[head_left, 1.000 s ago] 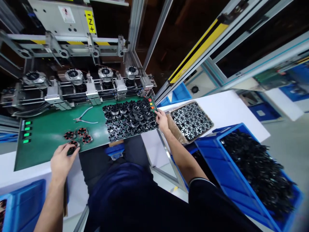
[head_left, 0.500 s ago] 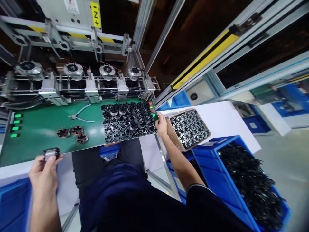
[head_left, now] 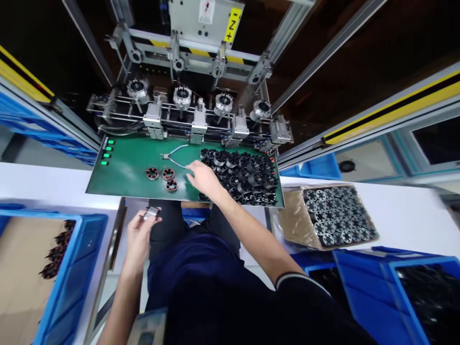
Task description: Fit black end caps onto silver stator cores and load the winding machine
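Observation:
My left hand [head_left: 139, 233] grips a silver and black stator core [head_left: 151, 213] in front of the green tray's [head_left: 118, 175] near edge. Over the tray, my right hand [head_left: 203, 178] reaches with fingers apart and nothing visible in them, beside the handles of the pliers [head_left: 176, 155]. To its right lies a dense pile of black and silver cores [head_left: 247, 175]. Three cores wound with copper wire [head_left: 168, 174] rest left of my right hand.
Behind the tray stands a machine with a row of round holders [head_left: 182, 97]. At right are a carton of cores [head_left: 336, 215] and a blue bin of black parts [head_left: 431, 292]. Another blue bin [head_left: 77, 268] stands at left.
My right hand has moved left from the tray's right end to beside the pliers. My left hand still holds the core. The view has swung left, bringing the left bin into sight.

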### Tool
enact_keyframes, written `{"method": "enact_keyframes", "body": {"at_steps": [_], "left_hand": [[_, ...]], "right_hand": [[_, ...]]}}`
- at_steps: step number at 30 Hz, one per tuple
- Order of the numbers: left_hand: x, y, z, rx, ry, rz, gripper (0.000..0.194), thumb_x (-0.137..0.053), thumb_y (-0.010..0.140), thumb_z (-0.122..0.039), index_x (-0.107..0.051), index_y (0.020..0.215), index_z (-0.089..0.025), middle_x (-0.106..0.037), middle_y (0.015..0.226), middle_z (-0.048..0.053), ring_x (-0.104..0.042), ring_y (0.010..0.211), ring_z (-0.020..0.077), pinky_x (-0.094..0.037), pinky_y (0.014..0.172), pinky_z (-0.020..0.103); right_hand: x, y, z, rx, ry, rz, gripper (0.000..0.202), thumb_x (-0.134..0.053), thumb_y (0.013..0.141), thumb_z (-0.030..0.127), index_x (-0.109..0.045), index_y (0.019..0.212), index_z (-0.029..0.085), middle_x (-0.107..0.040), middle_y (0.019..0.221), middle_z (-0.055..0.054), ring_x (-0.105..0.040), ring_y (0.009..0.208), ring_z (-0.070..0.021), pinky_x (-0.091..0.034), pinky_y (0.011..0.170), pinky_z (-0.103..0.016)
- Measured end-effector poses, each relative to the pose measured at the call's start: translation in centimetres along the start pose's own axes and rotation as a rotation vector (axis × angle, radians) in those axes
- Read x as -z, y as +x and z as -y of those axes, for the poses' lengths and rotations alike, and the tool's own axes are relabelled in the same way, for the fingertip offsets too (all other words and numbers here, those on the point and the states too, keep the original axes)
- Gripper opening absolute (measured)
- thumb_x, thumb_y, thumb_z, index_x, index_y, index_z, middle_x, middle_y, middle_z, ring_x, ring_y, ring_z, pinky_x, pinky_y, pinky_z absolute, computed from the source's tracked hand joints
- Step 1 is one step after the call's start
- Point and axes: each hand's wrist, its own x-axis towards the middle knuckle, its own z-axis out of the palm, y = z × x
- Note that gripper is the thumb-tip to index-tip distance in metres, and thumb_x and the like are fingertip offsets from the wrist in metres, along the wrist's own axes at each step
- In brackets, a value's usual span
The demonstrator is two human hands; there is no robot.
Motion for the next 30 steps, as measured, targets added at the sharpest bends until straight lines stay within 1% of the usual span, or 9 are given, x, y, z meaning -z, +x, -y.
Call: {"method": "enact_keyframes", "body": {"at_steps": [4, 7, 11, 14, 18, 22, 24, 26, 30], "left_hand": [[1.2, -2.5, 0.2, 0.001, 0.018, 0.031, 0.035, -0.100, 0.091, -0.060, -0.086, 0.095, -0.028, -0.093, 0.123, 0.012, -0.089, 0.109, 0.0319, -0.078, 0.104, 0.046], [3.2, -3.9, 1.2, 0.019, 0.025, 0.004, 0.040, -0.104, 0.086, -0.064, -0.088, 0.088, -0.027, -0.093, 0.119, 0.014, -0.089, 0.112, 0.0352, -0.077, 0.102, 0.046], [5.4, -4.7, 2.7, 0.062, 0.039, -0.047, 0.051, -0.104, 0.086, -0.072, -0.088, 0.085, -0.023, -0.087, 0.094, 0.011, -0.083, 0.087, 0.0277, -0.074, 0.084, 0.039], [6.2, -4.5, 2.7, 0.061, 0.060, -0.061, 0.057, -0.103, 0.087, -0.075, -0.090, 0.092, -0.020, -0.084, 0.088, 0.008, -0.078, 0.077, 0.0227, -0.070, 0.076, 0.034], [6.4, -3.7, 0.9, -0.001, 0.071, -0.036, 0.059, -0.105, 0.087, -0.073, -0.093, 0.104, -0.018, -0.089, 0.112, 0.013, -0.083, 0.095, 0.0252, -0.072, 0.090, 0.035], [6.0, -3.7, -2.0, -0.174, 0.147, 0.028, 0.041, -0.102, 0.097, -0.060, -0.090, 0.096, -0.021, -0.089, 0.127, 0.015, -0.086, 0.119, 0.0301, -0.071, 0.103, 0.037], [5.4, -4.0, -3.6, -0.347, 0.244, 0.061, 0.030, -0.100, 0.103, -0.048, -0.086, 0.095, -0.022, -0.089, 0.125, 0.014, -0.087, 0.116, 0.0290, -0.069, 0.102, 0.038], [4.4, -4.4, -5.0, -0.496, 0.309, 0.070, 0.024, -0.102, 0.102, -0.037, -0.083, 0.097, -0.023, -0.090, 0.122, 0.011, -0.087, 0.113, 0.0273, -0.069, 0.102, 0.039], [1.6, -4.9, -7.2, -0.643, 0.313, 0.078, 0.030, -0.110, 0.095, -0.028, -0.082, 0.104, -0.024, -0.090, 0.124, 0.008, -0.089, 0.115, 0.0270, -0.070, 0.100, 0.039]], "right_hand": [[-3.3, 6.5, 3.4, -0.010, -0.129, 0.147, 0.043, -0.086, 0.120, 0.047, -0.080, 0.153, 0.021, -0.080, 0.159, -0.014, -0.081, 0.140, -0.0313, -0.073, 0.121, -0.057], [-3.7, 7.3, 3.7, 0.033, -0.203, 0.196, 0.049, -0.087, 0.118, 0.046, -0.077, 0.160, 0.023, -0.073, 0.172, -0.016, -0.075, 0.154, -0.0361, -0.068, 0.130, -0.064], [-2.9, 8.7, 3.1, 0.050, -0.243, 0.246, 0.080, -0.094, 0.111, 0.045, -0.062, 0.181, 0.025, -0.058, 0.188, -0.019, -0.059, 0.174, -0.0459, -0.054, 0.143, -0.075], [-2.3, 10.3, 3.1, 0.015, -0.234, 0.322, 0.068, -0.091, 0.115, 0.048, -0.068, 0.174, 0.023, -0.070, 0.175, -0.017, -0.072, 0.158, -0.0400, -0.065, 0.132, -0.068], [-1.5, 10.7, 4.0, -0.075, -0.202, 0.320, 0.052, -0.089, 0.117, 0.049, -0.076, 0.159, 0.021, -0.077, 0.164, -0.014, -0.079, 0.144, -0.0341, -0.071, 0.123, -0.060], [0.2, 7.6, 4.8, -0.126, -0.111, 0.245, 0.043, -0.069, 0.119, 0.023, -0.071, 0.160, 0.009, -0.080, 0.148, -0.023, -0.080, 0.127, -0.0340, -0.068, 0.119, -0.058], [1.5, 4.3, 5.2, -0.093, -0.030, 0.216, 0.049, -0.053, 0.119, 0.017, -0.066, 0.165, 0.010, -0.082, 0.134, -0.019, -0.078, 0.114, -0.0312, -0.067, 0.114, -0.054], [3.1, -0.3, 5.9, -0.008, 0.125, 0.197, 0.048, -0.045, 0.123, 0.023, -0.069, 0.165, 0.023, -0.080, 0.114, -0.006, -0.074, 0.099, -0.0257, -0.068, 0.103, -0.045], [5.7, -10.2, 8.4, 0.112, 0.866, 0.036, 0.035, -0.070, 0.124, 0.054, -0.091, 0.132, 0.027, -0.076, 0.089, 0.000, -0.069, 0.075, -0.0187, -0.063, 0.077, -0.037]]}}
